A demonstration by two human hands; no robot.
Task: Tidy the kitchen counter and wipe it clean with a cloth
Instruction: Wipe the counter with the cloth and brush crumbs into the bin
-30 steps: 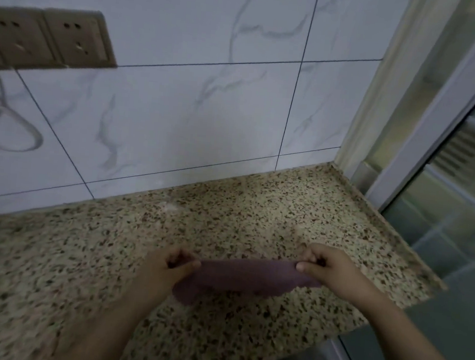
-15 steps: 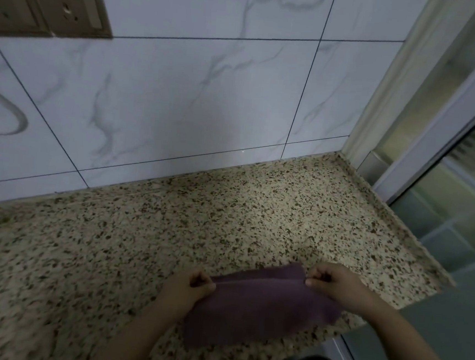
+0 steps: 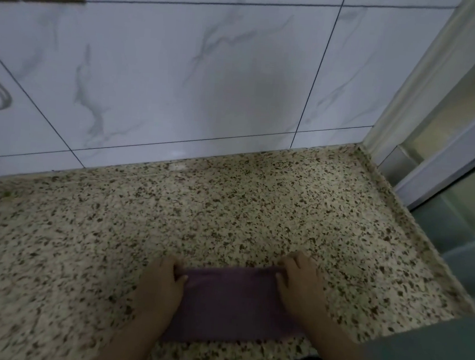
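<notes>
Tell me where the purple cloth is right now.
The purple cloth lies flat near the counter's front edge, between the left hand and right hand.

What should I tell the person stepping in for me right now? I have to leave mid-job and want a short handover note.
Left hand: resting on the left end of the purple cloth, fingers at its far corner.
Right hand: on the right end, same way.
Cloth: lies flat on the speckled counter, close to the near edge, towards the right end.
Done: the visible counter holds nothing but the cloth.
Left: wiping, which cannot be judged as started; work back towards the tiled wall and along to the left, which is out of view.
</notes>
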